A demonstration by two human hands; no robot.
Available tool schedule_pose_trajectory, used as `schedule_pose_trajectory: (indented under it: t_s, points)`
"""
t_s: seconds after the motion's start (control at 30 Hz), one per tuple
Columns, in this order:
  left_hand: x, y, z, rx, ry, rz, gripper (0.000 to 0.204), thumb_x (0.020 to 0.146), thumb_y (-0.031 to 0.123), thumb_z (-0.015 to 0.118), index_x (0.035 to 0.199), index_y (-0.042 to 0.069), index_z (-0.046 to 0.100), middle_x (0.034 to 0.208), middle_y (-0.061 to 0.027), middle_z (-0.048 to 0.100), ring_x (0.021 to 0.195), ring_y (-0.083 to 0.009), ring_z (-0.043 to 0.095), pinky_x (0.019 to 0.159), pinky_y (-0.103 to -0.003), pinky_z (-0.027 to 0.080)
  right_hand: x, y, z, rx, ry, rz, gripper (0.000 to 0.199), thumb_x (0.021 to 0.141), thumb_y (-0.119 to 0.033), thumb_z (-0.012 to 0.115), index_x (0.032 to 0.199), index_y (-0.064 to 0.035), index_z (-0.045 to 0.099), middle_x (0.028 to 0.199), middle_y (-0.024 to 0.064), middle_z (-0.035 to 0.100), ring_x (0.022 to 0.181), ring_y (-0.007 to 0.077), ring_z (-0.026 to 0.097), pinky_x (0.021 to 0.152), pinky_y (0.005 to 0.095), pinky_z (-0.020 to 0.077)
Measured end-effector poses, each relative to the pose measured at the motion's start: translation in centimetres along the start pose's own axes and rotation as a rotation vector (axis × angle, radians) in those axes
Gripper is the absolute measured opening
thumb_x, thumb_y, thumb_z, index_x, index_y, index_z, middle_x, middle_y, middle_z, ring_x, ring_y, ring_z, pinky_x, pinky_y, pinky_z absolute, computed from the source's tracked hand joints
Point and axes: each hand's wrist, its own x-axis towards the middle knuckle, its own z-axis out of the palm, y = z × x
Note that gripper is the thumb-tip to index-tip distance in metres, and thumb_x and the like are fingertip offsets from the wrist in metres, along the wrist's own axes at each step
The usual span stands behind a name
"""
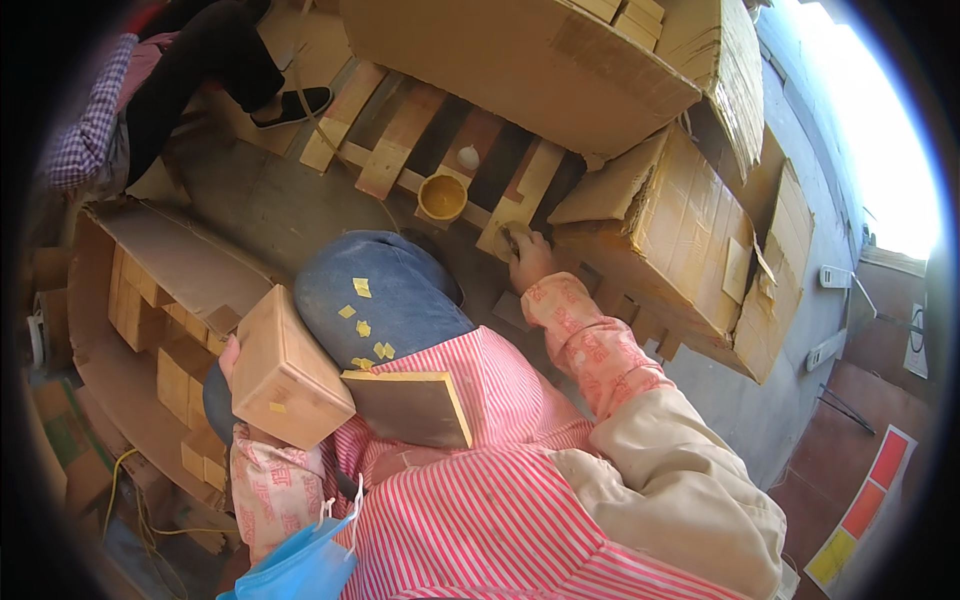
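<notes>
- A cluttered packing corner; concrete floor, a wooden pallet (400, 130) ahead, big cartons (690, 240) stacked and sagging to the right of it; bright daylight beyond them.
- Landmark is the knee (385, 300) in blue denim, scraps of yellow tape stuck on it.
- Just left of the knee, the left hand (232, 362) props a small brown box (285, 370) on edge; only a fingertip or two peeks out behind the box, so I cannot tell how the fingers lie round it.
- Touching the box, below the knee, a flat dark board (410, 408) with a pale rim rests on the striped apron.
- Up and right of the knee, the right hand (527, 258) is down on the pallet, fingers curled over a tape roll (512, 236); seemingly closed on it.
- A yellow bowl (442, 196) sits just above the knee, on the pallet.
- Far left of the knee, an open carton (150, 330) full of matching boxes.
- The box looks light, stiff, sharp-cornered card; slick faces, corners likely to dent; best taken across two opposite faces, palm under it.
- Another person's legs (215, 70) well above and left.
</notes>
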Motion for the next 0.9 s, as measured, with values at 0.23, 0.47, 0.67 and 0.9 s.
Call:
schedule_pose_trajectory:
  t_s: [0.23, 0.47, 0.67, 0.9]
  points:
    - [-0.1, 2.0, -0.8, 0.038, -0.074, -0.163, 0.072, 0.101, 0.058, 0.05, 0.151, 0.006, 0.056, 0.14, -0.0166, 0.068, 0.121, -0.0346, 0.07, 0.104, -0.049, 0.057, -8.0, 3.1, -2.7, 0.162, -0.373, -0.036, 0.019, 0.091, -0.014, 0.069, 0.109, -0.0075, 0.074, 0.109, 0.0153, 0.07, 0.098, 0.0368, 0.069, 0.087, 0.0491, 0.0556]
    - [-0.5, 1.9, 0.2, -0.001, 0.031, -0.124, 0.074, 0.101, 0.059, 0.051, 0.151, 0.006, 0.055, 0.139, -0.0168, 0.068, 0.12, -0.0347, 0.07, 0.104, -0.05, 0.057, -11.3, 7.7, 3.7, -0.237, -0.88, 0.185, 0.027, 0.093, -0.02, 0.07, 0.117, -0.0083, 0.072, 0.119, 0.0202, 0.068, 0.106, 0.0385, 0.067, 0.093, 0.0497, 0.0538]
    - [-0.7, 1.3, 1.5, -0.059, 0.069, -0.089, 0.075, 0.1, 0.06, 0.052, 0.151, 0.006, 0.055, 0.139, -0.0171, 0.068, 0.119, -0.0347, 0.071, 0.103, -0.05, 0.057, -8.8, 6.1, 4.4, -0.261, -0.951, 0.286, 0.036, 0.094, -0.024, 0.07, 0.127, -0.0091, 0.068, 0.128, 0.0253, 0.064, 0.117, 0.0428, 0.063, 0.1, 0.0504, 0.0523]
    - [0.3, -0.4, 2.2, -0.102, 0.003, -0.056, 0.07, 0.1, 0.058, 0.055, 0.144, 0.004, 0.06, 0.126, -0.0162, 0.074, 0.107, -0.0327, 0.075, 0.094, -0.047, 0.061, -9.2, 6.9, 4.9, -0.184, -0.865, 0.25, 0.046, 0.096, -0.028, 0.07, 0.138, -0.0102, 0.065, 0.139, 0.0312, 0.059, 0.129, 0.0479, 0.059, 0.107, 0.0512, 0.0506]
